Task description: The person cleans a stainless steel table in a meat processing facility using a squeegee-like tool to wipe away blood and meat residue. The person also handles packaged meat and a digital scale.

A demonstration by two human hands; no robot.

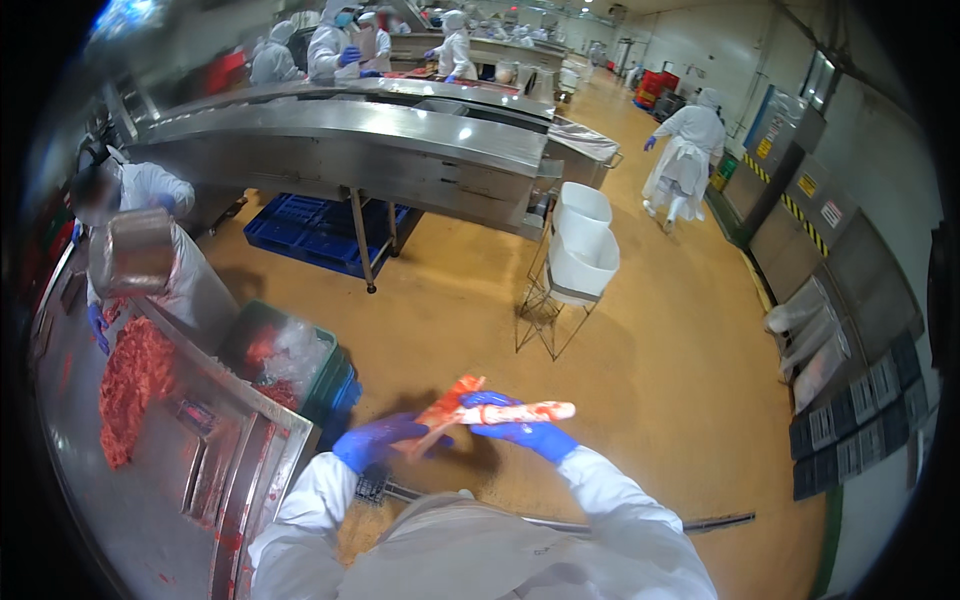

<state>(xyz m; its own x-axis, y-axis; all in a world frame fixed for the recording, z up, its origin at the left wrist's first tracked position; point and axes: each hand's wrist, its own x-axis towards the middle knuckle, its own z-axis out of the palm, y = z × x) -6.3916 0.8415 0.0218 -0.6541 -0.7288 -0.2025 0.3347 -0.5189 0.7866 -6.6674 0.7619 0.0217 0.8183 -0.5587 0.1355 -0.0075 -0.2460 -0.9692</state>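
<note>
Beneath your hands spreads the tan floor point(420, 315), with the long steel conveyor table point(400, 150) across it ahead of you. At your left runs the steel work table point(150, 500), and just beyond its edge sits the green bin point(326, 378). A heap of red meat point(135, 385) lies on that table, well apart from your hands; the white tub point(585, 262) stands in a wire stand, ahead and to your right.

Your right hand point(528, 432) is closed around the long pale piece point(515, 412), which is smeared red; its blunt end juts out to the right, past your fingers. Your left hand point(385, 440) is blurred, against the lower left end of the red-and-pale flap point(438, 412); whether those fingers are clamped on it, you cannot tell. The flap slants up between both hands, above the floor, its top beside your right fingers.
</note>
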